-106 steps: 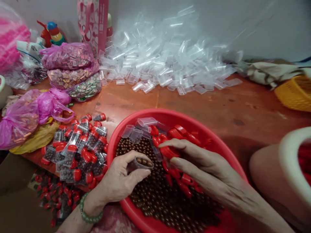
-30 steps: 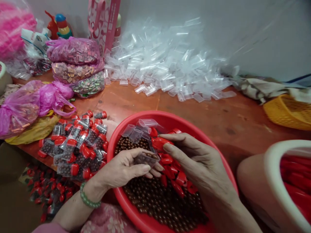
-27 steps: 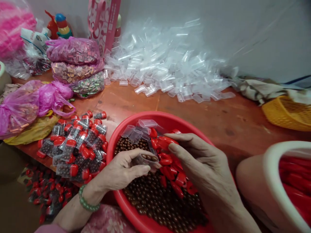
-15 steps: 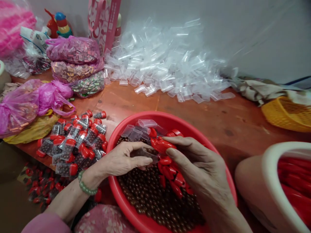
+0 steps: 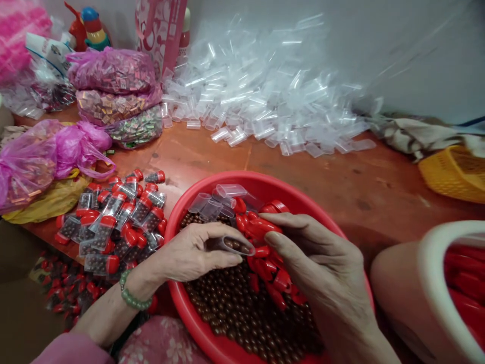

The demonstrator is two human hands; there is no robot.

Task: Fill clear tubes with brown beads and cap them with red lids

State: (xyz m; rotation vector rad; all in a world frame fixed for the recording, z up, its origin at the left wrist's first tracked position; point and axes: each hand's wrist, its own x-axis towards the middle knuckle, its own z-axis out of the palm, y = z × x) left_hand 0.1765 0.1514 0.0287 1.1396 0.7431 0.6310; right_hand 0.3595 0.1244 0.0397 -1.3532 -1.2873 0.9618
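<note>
Over the red basin (image 5: 227, 174), my left hand (image 5: 193, 250) holds a clear tube (image 5: 238, 245) on its side, with brown beads inside and its open end toward my right hand. Thumb and fingers of my right hand (image 5: 314, 258) pinch a red cap (image 5: 265, 224) just right of the tube, not touching it. Brown beads (image 5: 242, 303) fill the basin's lower part. More red caps (image 5: 276, 283) lie on them beneath my right hand. A few clear tubes (image 5: 212, 207) rest at the basin's back left.
Capped tubes of beads (image 5: 106, 227) lie on the table (image 5: 212, 156) at the left. A large pile of clear tubes (image 5: 265, 101) is against the wall. A pale bucket (image 5: 413, 283) of red caps stands right, near a yellow basket (image 5: 454, 174). Packet-filled bags (image 5: 117, 76) sit back left.
The tube in my left hand has turned so that its open end and the beads inside show more. My right hand has shifted slightly right, and the camera view has moved a little.
</note>
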